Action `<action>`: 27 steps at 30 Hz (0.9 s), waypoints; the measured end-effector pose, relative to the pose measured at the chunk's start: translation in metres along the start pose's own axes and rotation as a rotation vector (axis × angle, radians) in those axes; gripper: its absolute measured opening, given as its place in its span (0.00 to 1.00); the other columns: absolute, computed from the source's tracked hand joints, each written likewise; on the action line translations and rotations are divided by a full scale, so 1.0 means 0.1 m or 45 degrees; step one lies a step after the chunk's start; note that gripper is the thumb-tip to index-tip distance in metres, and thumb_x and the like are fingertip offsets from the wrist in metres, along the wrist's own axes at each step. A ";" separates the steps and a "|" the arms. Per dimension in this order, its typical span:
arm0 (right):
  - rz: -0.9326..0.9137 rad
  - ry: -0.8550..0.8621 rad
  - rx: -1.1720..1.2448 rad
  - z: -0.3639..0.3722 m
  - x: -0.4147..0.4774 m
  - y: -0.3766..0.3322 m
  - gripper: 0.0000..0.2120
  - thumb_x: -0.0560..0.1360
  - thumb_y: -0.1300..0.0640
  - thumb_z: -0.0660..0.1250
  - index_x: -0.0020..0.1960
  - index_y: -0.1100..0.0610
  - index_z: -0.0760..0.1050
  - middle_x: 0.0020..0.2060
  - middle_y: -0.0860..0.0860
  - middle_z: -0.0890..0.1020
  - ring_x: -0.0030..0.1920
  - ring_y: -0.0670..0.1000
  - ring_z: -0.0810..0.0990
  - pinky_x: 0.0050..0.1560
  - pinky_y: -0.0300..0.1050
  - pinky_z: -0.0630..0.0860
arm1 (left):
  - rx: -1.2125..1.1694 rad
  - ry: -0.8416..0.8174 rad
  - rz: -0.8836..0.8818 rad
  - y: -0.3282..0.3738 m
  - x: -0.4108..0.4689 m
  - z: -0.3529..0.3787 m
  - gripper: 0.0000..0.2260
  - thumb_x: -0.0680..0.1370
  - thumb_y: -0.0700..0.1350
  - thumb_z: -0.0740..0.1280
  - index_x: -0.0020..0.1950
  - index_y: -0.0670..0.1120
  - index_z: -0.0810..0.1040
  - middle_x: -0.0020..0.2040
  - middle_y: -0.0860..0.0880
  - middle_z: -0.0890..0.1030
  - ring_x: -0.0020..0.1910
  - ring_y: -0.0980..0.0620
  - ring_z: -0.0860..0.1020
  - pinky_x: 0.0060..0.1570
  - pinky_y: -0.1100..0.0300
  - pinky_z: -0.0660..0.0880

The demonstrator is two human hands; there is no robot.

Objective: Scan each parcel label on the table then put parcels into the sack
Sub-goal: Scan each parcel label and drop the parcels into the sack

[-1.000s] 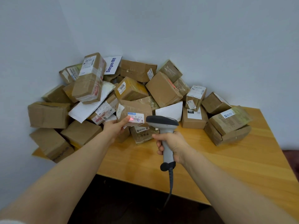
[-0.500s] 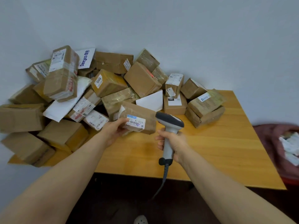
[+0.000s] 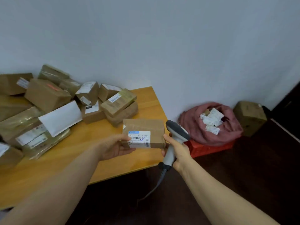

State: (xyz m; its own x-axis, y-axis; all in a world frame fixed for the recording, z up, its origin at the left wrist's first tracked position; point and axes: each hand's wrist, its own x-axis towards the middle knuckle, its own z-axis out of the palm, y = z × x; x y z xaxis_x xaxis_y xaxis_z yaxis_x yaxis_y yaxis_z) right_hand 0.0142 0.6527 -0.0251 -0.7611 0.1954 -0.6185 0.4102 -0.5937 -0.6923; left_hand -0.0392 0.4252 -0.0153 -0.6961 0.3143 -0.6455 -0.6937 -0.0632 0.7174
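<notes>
My left hand [image 3: 116, 146] grips a small brown parcel [image 3: 151, 129] by its left end, above the table's right front corner; its white label faces me. My right hand [image 3: 176, 149] grips the grey barcode scanner [image 3: 176, 135] by the handle, and its fingertips touch the parcel's right end. The scanner's head sits just right of the parcel. A pink sack [image 3: 194, 127] stands open on the floor at the right, with several labelled parcels inside. A heap of brown parcels [image 3: 47, 96] covers the left of the wooden table [image 3: 81, 156].
The sack rests on a red crate [image 3: 206, 147] against the wall. A cardboard box [image 3: 250, 117] stands on the floor behind it. A white padded envelope [image 3: 60, 117] lies on the heap. The scanner's cable [image 3: 155, 187] hangs below the table edge. Dark floor fills the right.
The view has swung right, bringing the sack into sight. My left hand lifted the parcel off the heap and carried it right; the scanner moved along beside it, its red beam gone.
</notes>
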 end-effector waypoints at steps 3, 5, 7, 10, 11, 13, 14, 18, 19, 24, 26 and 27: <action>-0.031 0.105 0.068 -0.51 0.11 -0.36 0.12 0.68 0.62 0.77 0.48 0.59 0.77 0.37 0.55 0.82 0.35 0.53 0.80 0.33 0.45 0.77 | 0.176 -0.039 -0.054 0.04 0.35 0.59 0.25 0.63 0.49 0.75 0.58 0.45 0.78 0.52 0.43 0.83 0.45 0.47 0.83 0.45 0.55 0.80; -0.047 0.135 0.119 -0.79 0.22 -0.56 0.14 0.68 0.61 0.77 0.50 0.60 0.77 0.39 0.56 0.82 0.35 0.53 0.80 0.32 0.44 0.78 | 0.258 -0.005 -0.034 0.14 0.60 0.96 0.17 0.70 0.53 0.72 0.55 0.47 0.79 0.50 0.44 0.82 0.43 0.49 0.80 0.45 0.57 0.77; -0.063 0.166 0.170 -1.03 0.38 -0.75 0.16 0.69 0.61 0.76 0.54 0.60 0.76 0.40 0.56 0.82 0.36 0.53 0.80 0.29 0.42 0.78 | 0.361 0.039 0.012 0.24 0.88 1.30 0.12 0.75 0.53 0.67 0.52 0.47 0.79 0.45 0.47 0.83 0.41 0.52 0.78 0.41 0.60 0.74; -0.046 0.224 0.225 -1.36 0.68 -0.99 0.16 0.70 0.59 0.75 0.56 0.60 0.76 0.42 0.57 0.82 0.37 0.54 0.81 0.30 0.42 0.80 | 0.481 0.016 0.047 0.38 1.33 1.75 0.12 0.75 0.51 0.68 0.53 0.45 0.79 0.42 0.48 0.84 0.42 0.52 0.79 0.40 0.60 0.74; -0.039 0.245 0.250 -1.46 0.80 -1.08 0.17 0.71 0.59 0.75 0.57 0.61 0.76 0.44 0.58 0.83 0.38 0.55 0.82 0.30 0.43 0.80 | 0.509 -0.003 0.048 0.42 1.51 1.89 0.15 0.73 0.52 0.70 0.54 0.44 0.79 0.44 0.48 0.84 0.42 0.51 0.80 0.40 0.60 0.74; -0.036 0.303 0.284 -1.67 1.09 -1.27 0.18 0.71 0.60 0.75 0.58 0.63 0.76 0.47 0.61 0.83 0.39 0.56 0.82 0.31 0.44 0.81 | 0.539 -0.032 0.019 0.52 1.90 2.17 0.19 0.71 0.52 0.72 0.58 0.43 0.78 0.48 0.45 0.84 0.44 0.50 0.81 0.41 0.59 0.76; -0.038 0.337 0.300 -1.78 1.25 -1.38 0.17 0.71 0.60 0.75 0.57 0.64 0.77 0.46 0.61 0.84 0.38 0.56 0.83 0.32 0.44 0.81 | 0.539 -0.049 0.008 0.57 2.12 2.32 0.18 0.73 0.50 0.71 0.60 0.44 0.78 0.50 0.44 0.83 0.45 0.49 0.81 0.41 0.58 0.78; -0.036 0.499 0.333 -2.21 2.00 -1.90 0.11 0.71 0.63 0.74 0.51 0.64 0.77 0.36 0.59 0.83 0.32 0.53 0.82 0.27 0.41 0.79 | 0.571 -0.119 -0.022 0.77 3.03 2.92 0.13 0.76 0.44 0.69 0.59 0.54 0.74 0.51 0.46 0.83 0.47 0.47 0.82 0.46 0.53 0.80; -0.028 0.545 0.325 -2.31 2.20 -2.03 0.11 0.71 0.64 0.74 0.51 0.65 0.76 0.35 0.59 0.83 0.31 0.53 0.82 0.26 0.41 0.79 | 0.607 -0.125 -0.047 0.83 3.27 3.05 0.14 0.75 0.43 0.70 0.59 0.53 0.74 0.50 0.46 0.83 0.47 0.47 0.82 0.47 0.52 0.80; 0.050 0.691 0.281 -2.82 3.11 -2.59 0.08 0.69 0.73 0.70 0.41 0.64 0.74 0.24 0.56 0.80 0.22 0.49 0.78 0.23 0.38 0.76 | 0.869 -0.068 -0.123 0.97 4.29 3.64 0.16 0.72 0.41 0.72 0.58 0.45 0.76 0.50 0.45 0.84 0.49 0.49 0.83 0.49 0.53 0.80; 0.096 0.759 0.259 -3.04 3.42 -2.73 0.08 0.69 0.74 0.70 0.40 0.64 0.74 0.23 0.55 0.79 0.22 0.49 0.78 0.24 0.39 0.76 | 0.904 0.033 -0.096 0.99 4.68 3.81 0.19 0.66 0.47 0.77 0.55 0.45 0.79 0.49 0.46 0.84 0.46 0.51 0.82 0.46 0.56 0.80; 0.126 0.793 0.255 -3.15 3.56 -2.77 0.08 0.68 0.75 0.69 0.40 0.64 0.74 0.23 0.56 0.79 0.23 0.50 0.78 0.24 0.39 0.75 | 0.943 0.092 -0.079 0.97 4.89 3.87 0.28 0.59 0.54 0.80 0.54 0.44 0.79 0.48 0.46 0.84 0.45 0.52 0.82 0.44 0.56 0.81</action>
State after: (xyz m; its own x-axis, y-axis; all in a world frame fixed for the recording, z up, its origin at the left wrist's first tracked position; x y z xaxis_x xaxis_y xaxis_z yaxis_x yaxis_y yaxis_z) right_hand -0.2126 1.1328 -0.1705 -0.2669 0.5119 -0.8165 0.3161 -0.7539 -0.5760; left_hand -0.3758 0.9393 -0.1599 -0.6878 0.2314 -0.6880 -0.4442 0.6155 0.6511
